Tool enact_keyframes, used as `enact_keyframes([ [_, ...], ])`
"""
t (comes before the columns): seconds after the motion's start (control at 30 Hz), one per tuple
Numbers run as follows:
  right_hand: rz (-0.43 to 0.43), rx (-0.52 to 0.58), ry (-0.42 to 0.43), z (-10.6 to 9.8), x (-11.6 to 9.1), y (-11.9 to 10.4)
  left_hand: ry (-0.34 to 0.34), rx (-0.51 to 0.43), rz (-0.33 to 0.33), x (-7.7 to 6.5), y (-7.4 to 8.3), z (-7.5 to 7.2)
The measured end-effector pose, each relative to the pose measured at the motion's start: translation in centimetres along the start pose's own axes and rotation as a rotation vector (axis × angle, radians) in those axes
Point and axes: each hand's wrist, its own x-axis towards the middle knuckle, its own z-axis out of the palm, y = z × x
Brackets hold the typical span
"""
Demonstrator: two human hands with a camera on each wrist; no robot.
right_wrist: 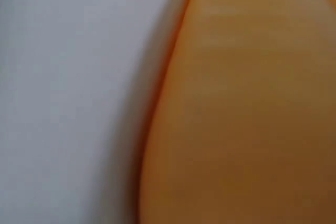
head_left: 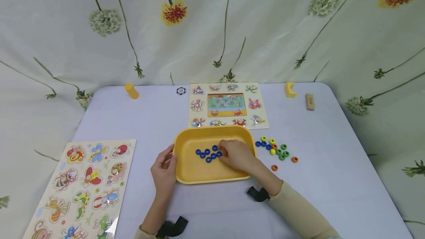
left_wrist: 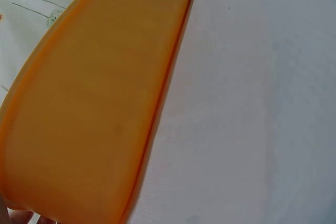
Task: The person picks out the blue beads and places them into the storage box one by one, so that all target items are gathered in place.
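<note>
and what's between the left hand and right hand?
The head view shows the yellow tray, with blue ring beads on its floor, nearer the right hand.

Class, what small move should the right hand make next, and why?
The right hand should probably reach for the blue beads beside the tray: the beads visible inside are all blue, while these lie among other colours.

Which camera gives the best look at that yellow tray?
The head view: it shows the yellow tray from above, with blue beads inside and most of its rim. Both wrist views show mainly its outer side close up; the right one is blurred.
</note>
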Motion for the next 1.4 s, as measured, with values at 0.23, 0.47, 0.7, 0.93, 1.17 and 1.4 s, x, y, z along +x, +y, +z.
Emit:
enact_keyframes([
  [0.23, -0.027, 0.164, 0.303, -2.1, -3.2, 0.6, 0.006, 0.004, -0.023, -0.2, 0.0, 0.0],
  [0.47, -0.032, 0.302, 0.681, -3.5, -6.1, 5.9, 0.012, 0.022, -0.022, -0.1, 0.0, -0.3],
  [0.7, 0.207, 0.229, 0.714, -3.7, -6.8, 9.4, 0.014, 0.021, -0.030, 0.0, -0.1, -0.4],
  [0.93, 0.194, 0.201, 0.581, -2.5, -5.8, 9.8, 0.019, 0.012, -0.022, -0.2, -0.2, -0.3],
  [1.17, 0.242, 0.105, 0.399, -1.2, -5.2, 9.9, 0.012, 0.007, -0.029, -0.1, -0.1, -0.2],
  [1.4, 0.244, -0.006, 0.351, -1.0, -4.7, 9.8, -0.004, 0.003, -0.012, 0.0, -0.1, -0.1],
])
